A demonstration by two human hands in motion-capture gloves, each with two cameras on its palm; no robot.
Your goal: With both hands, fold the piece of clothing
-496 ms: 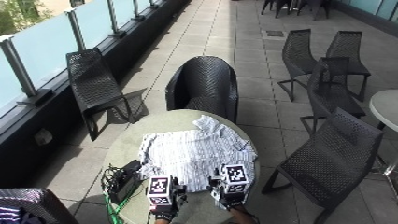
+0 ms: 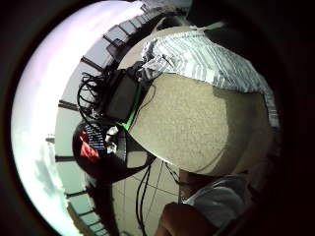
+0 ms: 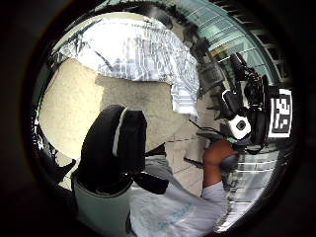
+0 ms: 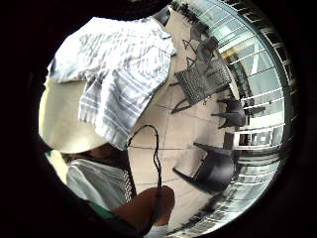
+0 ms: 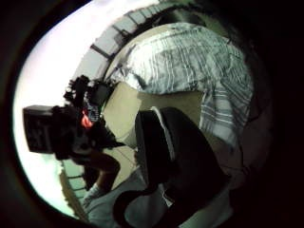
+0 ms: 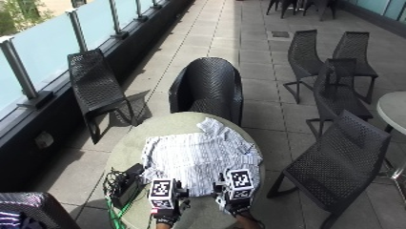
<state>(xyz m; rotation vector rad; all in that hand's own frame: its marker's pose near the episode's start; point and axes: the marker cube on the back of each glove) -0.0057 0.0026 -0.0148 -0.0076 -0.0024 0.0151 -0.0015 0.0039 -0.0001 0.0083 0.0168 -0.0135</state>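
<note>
Outside view: a round desk [image 6: 126, 148] occupies the lower centre of the frame, with a striped shirt [image 6: 200, 160] spread flat across its middle and right part, one sleeve or collar end lifted toward the far rim. Both gloved hands hover at the near rim, at the bottom edge of the frame: left hand [image 6: 164, 217] just left of centre, right hand [image 6: 236, 206] just right of it, near the shirt's near hem. No cloth lies in either hand. Whether the fingers are curled or straight cannot be told from here. Left thumb side palm view: a gloved thumb [image 3: 111, 148] stands free over bare desk, apart from the shirt [image 3: 138, 49]. Right thumb side palm view: a thumb [image 5: 166, 142] likewise free, the shirt [image 5: 190, 61] beyond it. A black device [image 6: 126, 183] with tangled cables sits at the desk's lower left rim. Dark wicker chairs [image 6: 206, 88] ring the desk on a tiled terrace.
</note>
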